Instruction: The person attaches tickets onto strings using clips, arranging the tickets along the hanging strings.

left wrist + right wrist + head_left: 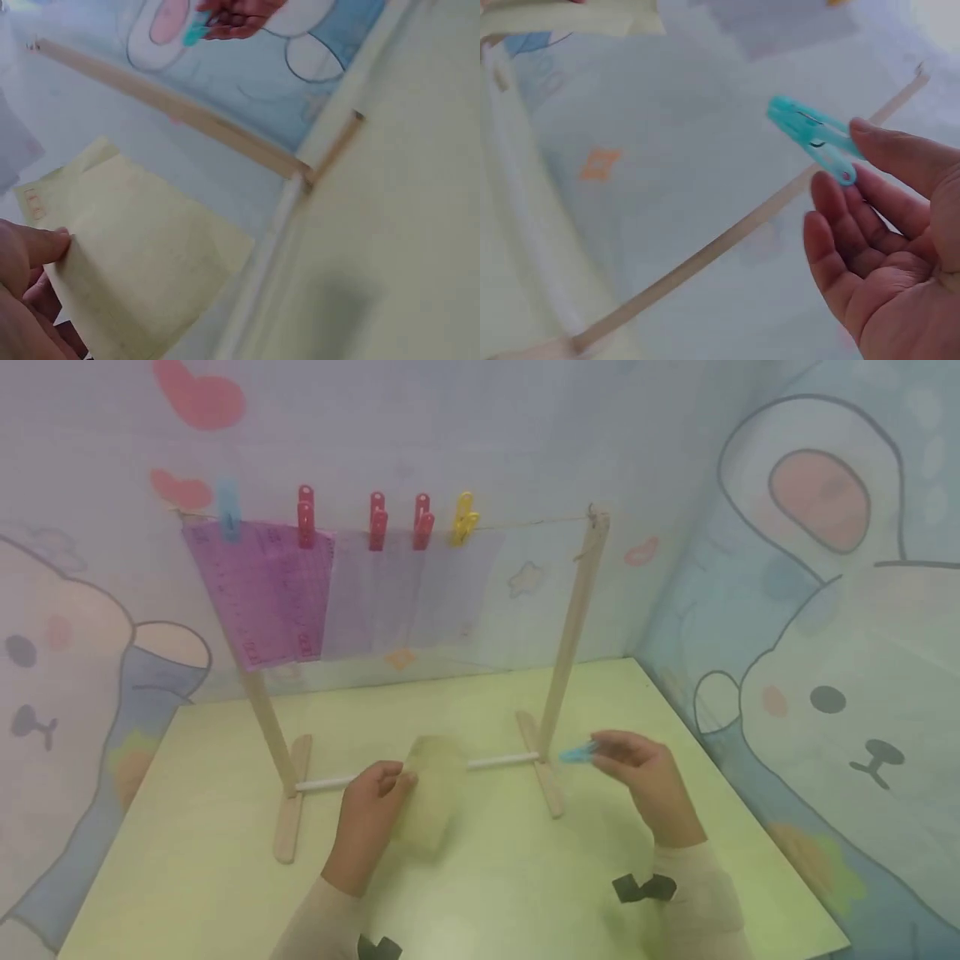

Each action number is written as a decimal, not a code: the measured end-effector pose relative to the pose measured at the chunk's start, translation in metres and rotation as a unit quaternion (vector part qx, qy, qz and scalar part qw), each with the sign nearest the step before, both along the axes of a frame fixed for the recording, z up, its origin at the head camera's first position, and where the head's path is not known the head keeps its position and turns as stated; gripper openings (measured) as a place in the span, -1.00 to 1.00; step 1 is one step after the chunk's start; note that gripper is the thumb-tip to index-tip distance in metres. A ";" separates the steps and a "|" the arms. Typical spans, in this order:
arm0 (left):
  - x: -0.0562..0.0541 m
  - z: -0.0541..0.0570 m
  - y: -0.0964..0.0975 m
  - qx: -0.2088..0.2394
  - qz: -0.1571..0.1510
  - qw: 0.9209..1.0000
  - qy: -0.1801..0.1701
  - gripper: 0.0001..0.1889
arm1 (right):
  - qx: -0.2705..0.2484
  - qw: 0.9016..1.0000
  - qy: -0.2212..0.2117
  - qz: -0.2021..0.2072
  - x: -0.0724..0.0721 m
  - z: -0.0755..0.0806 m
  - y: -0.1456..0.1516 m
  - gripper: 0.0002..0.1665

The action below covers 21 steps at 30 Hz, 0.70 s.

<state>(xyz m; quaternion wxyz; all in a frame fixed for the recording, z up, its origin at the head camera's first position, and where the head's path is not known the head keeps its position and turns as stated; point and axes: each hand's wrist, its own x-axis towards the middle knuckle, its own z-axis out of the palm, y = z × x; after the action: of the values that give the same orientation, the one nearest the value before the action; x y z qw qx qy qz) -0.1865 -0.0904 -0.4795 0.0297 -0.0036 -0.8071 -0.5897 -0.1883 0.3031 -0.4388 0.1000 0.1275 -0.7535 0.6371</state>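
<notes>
My left hand (372, 814) pinches a pale yellow paper sheet (433, 793) near its edge, above the tabletop. In the left wrist view the sheet (150, 247) shows a small red mark at one corner, and the thumb lies on its face. My right hand (645, 777) holds a turquoise clothespin (577, 753) between thumb and fingers, close to the right post. Seen in the right wrist view, the clothespin (810, 135) has its handle end in the fingers and its tip pointing away from them. The two hands are apart.
Between two wooden posts (573, 635) runs a string. A purple sheet (277, 593) hangs there from blue and red clothespins (306, 518); pale lilac paper (435, 593) hangs beside it with red and yellow clothespins (465, 518). A white rod (502, 762) joins the feet.
</notes>
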 end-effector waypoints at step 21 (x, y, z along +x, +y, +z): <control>-0.073 0.207 0.100 0.225 -0.016 0.963 0.148 -0.76 | 0.262 0.908 0.317 -0.074 -0.059 0.304 -0.069 -0.72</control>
<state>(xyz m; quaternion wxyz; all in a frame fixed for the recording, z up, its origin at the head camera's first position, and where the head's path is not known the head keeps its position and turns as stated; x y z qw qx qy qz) -0.2591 0.0098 -0.2725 0.1398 -0.0968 -0.6401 -0.7492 -0.2469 0.2345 -0.1345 0.3439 0.2885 -0.8289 0.3338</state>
